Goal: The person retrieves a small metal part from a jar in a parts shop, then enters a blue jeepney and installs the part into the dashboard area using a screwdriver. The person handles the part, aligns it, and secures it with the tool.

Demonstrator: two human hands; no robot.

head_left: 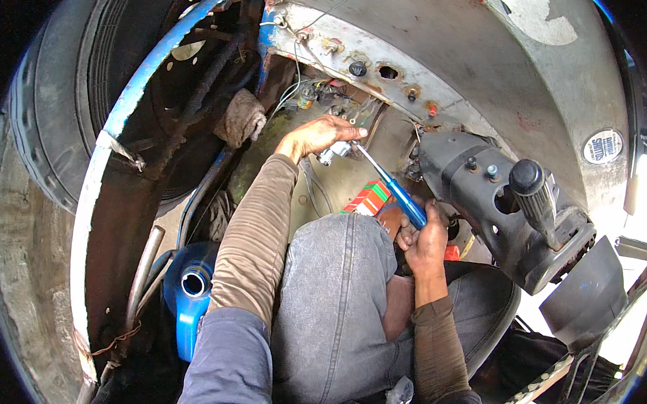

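Note:
My right hand (427, 241) is wrapped round the blue handle of a screwdriver (405, 197), whose shaft slants up and to the left. The screwdriver's tip meets or nearly meets a small pale, metallic-looking part (335, 152) under the fingers of my left hand (322, 137). My left fingers are closed on that part; its exact kind does not show. Just below the shaft stands a red, green and white carton (368, 198), partly covered by my raised knee.
A worn dashboard panel (359, 55) with knobs and loose wires runs across the top. To the right juts a black steering-column cover (477, 170) with a lever (538, 196). At left are a tyre (55, 107), a blue-and-white door frame (93, 186) and a blue jug (186, 314).

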